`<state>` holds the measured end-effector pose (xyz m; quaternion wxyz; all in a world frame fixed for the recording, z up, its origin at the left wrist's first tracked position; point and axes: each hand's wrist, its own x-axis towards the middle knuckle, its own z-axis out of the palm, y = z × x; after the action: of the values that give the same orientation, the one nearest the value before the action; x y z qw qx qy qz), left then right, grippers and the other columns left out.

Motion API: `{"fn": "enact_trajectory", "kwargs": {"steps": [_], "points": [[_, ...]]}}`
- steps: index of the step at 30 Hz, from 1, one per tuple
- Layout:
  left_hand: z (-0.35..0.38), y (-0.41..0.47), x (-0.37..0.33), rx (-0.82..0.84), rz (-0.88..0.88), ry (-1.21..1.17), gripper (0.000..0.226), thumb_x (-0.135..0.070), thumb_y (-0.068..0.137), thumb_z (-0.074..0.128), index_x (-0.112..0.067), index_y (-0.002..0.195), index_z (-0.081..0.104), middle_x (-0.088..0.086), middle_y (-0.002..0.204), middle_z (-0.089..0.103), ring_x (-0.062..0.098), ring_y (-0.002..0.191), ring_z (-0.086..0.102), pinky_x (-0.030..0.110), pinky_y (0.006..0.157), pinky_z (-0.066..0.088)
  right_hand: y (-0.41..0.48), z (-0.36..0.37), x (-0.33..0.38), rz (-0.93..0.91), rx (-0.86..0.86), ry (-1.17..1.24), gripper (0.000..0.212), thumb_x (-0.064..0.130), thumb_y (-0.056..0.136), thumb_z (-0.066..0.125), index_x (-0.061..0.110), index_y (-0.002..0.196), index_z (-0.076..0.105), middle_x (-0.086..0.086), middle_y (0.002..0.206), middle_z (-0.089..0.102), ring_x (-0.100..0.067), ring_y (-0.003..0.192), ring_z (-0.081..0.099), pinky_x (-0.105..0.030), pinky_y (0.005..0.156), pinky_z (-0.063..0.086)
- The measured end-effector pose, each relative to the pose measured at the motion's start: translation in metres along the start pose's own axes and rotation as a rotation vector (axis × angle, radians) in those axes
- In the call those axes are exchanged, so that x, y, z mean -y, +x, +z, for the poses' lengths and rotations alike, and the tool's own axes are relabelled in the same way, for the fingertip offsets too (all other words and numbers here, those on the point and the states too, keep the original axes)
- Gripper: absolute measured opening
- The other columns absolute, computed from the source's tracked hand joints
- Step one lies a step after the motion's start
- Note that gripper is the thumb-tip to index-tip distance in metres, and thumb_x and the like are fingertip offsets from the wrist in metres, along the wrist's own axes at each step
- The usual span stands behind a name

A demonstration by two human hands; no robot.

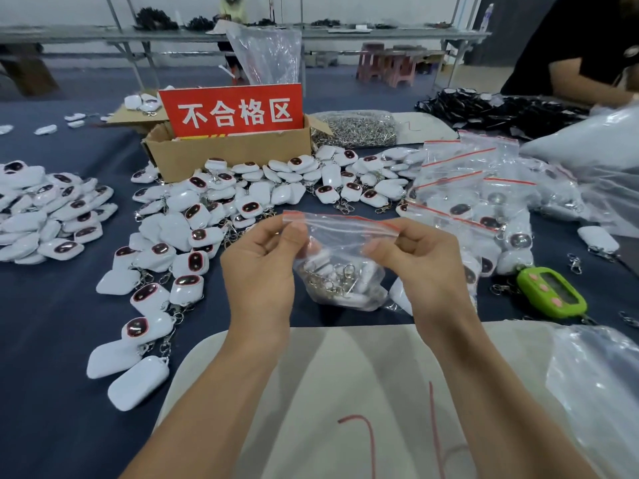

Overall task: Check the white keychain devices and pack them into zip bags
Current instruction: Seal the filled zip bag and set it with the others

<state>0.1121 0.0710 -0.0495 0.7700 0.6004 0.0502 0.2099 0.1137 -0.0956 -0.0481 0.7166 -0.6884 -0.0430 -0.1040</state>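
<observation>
Lying nearest, under both forearms, is a pale cloth [345,392] with red marks. Just past its edge the left hand [262,261] and right hand [425,267] hold a clear zip bag [342,236] between them, above the dark blue surface [52,340]. The fingers [294,233] of each hand pinch the plastic just below its red seal strip. Several white keychain devices [349,295] sit bunched in the bottom of the bag, silver clasps tangled together.

Left of the bag and beyond it, loose devices [193,236] lie heaped on the surface. They have rounded white shells, many showing a glossy dark oval window rimmed in red, each with a metal clasp. A green handheld gadget [551,292] lies to the right, beside a pile of packed bags [477,202] with red strips.

Further back stands a cardboard box [224,157] carrying a red sign [231,110] with white characters. A clear sack of metal clasps [359,127] lies to its right.
</observation>
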Motion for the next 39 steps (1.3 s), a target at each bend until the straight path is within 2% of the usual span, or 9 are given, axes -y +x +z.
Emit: {"fn": "enact_trajectory", "kwargs": {"steps": [3, 6, 11, 15, 20, 23, 27, 36, 39], "points": [[0.002, -0.001, -0.001, -0.015, -0.005, 0.012, 0.024, -0.009, 0.093, 0.072, -0.027, 0.080, 0.081, -0.003, 0.070, 0.076, 0.005, 0.063, 0.068, 0.013, 0.064, 0.052, 0.000, 0.001, -0.002, -0.040, -0.064, -0.014, 0.011, 0.010, 0.080, 0.074, 0.020, 0.081, 0.080, -0.012, 0.078, 0.077, -0.015, 0.069, 0.067, -0.023, 0.070, 0.055], [0.001, -0.001, -0.003, -0.018, -0.013, 0.016, 0.026, -0.014, 0.092, 0.074, -0.036, 0.079, 0.081, 0.000, 0.069, 0.076, 0.010, 0.066, 0.072, 0.014, 0.067, 0.053, 0.001, -0.002, -0.002, -0.077, -0.100, -0.013, 0.018, 0.004, 0.090, 0.072, 0.018, 0.080, 0.079, -0.009, 0.074, 0.076, -0.012, 0.066, 0.068, -0.016, 0.066, 0.053], [-0.003, 0.000, -0.006, 0.050, -0.036, -0.009, 0.024, -0.008, 0.086, 0.079, -0.032, 0.083, 0.082, 0.001, 0.072, 0.077, 0.011, 0.066, 0.073, 0.017, 0.067, 0.056, 0.001, -0.003, -0.001, -0.086, -0.090, -0.008, 0.016, 0.010, 0.095, 0.068, 0.011, 0.081, 0.076, -0.015, 0.076, 0.075, -0.013, 0.068, 0.065, -0.021, 0.071, 0.053], [-0.003, 0.002, -0.004, 0.031, -0.069, -0.007, 0.021, -0.009, 0.085, 0.081, -0.029, 0.078, 0.082, 0.001, 0.075, 0.078, 0.009, 0.067, 0.072, 0.018, 0.068, 0.056, 0.003, -0.003, -0.001, -0.008, -0.086, 0.043, 0.020, 0.022, 0.085, 0.066, 0.007, 0.074, 0.075, -0.014, 0.066, 0.067, -0.018, 0.065, 0.057, -0.034, 0.071, 0.048], [-0.005, 0.005, 0.000, 0.022, -0.094, -0.003, 0.018, -0.011, 0.085, 0.081, -0.025, 0.074, 0.082, 0.002, 0.072, 0.077, 0.010, 0.065, 0.070, 0.018, 0.067, 0.056, 0.002, -0.001, 0.000, -0.037, -0.111, 0.044, 0.019, 0.020, 0.082, 0.066, 0.017, 0.067, 0.077, 0.002, 0.059, 0.065, -0.006, 0.055, 0.053, -0.015, 0.057, 0.043], [-0.004, 0.005, 0.001, 0.017, -0.099, -0.006, 0.015, -0.009, 0.084, 0.081, -0.020, 0.073, 0.081, 0.004, 0.071, 0.077, 0.009, 0.063, 0.069, 0.018, 0.065, 0.055, 0.002, 0.002, -0.001, -0.029, -0.124, 0.075, 0.018, 0.018, 0.080, 0.066, 0.014, 0.065, 0.075, -0.003, 0.059, 0.064, -0.012, 0.056, 0.052, -0.019, 0.057, 0.043], [-0.005, 0.007, 0.002, 0.002, -0.125, -0.026, 0.016, -0.007, 0.084, 0.080, -0.019, 0.073, 0.081, 0.003, 0.071, 0.076, 0.010, 0.062, 0.068, 0.019, 0.065, 0.055, 0.001, 0.001, -0.002, 0.000, -0.083, 0.138, 0.015, 0.015, 0.080, 0.066, 0.012, 0.067, 0.073, -0.008, 0.063, 0.067, -0.017, 0.061, 0.059, -0.021, 0.064, 0.050], [-0.006, 0.008, 0.006, 0.045, -0.135, -0.030, 0.015, -0.009, 0.083, 0.080, -0.022, 0.077, 0.083, 0.002, 0.077, 0.077, 0.010, 0.068, 0.068, 0.019, 0.067, 0.055, 0.001, 0.000, -0.001, -0.057, -0.106, 0.029, 0.012, 0.009, 0.081, 0.067, 0.009, 0.070, 0.071, -0.002, 0.065, 0.068, -0.011, 0.064, 0.060, -0.017, 0.068, 0.050], [-0.007, 0.007, 0.004, 0.116, -0.152, 0.016, 0.001, -0.018, 0.081, 0.082, -0.018, 0.082, 0.082, 0.003, 0.078, 0.075, 0.011, 0.068, 0.065, 0.019, 0.068, 0.053, 0.001, 0.002, 0.000, -0.054, -0.112, 0.032, 0.011, 0.014, 0.078, 0.066, 0.009, 0.069, 0.070, -0.002, 0.065, 0.068, -0.011, 0.063, 0.060, -0.017, 0.066, 0.050]]}}
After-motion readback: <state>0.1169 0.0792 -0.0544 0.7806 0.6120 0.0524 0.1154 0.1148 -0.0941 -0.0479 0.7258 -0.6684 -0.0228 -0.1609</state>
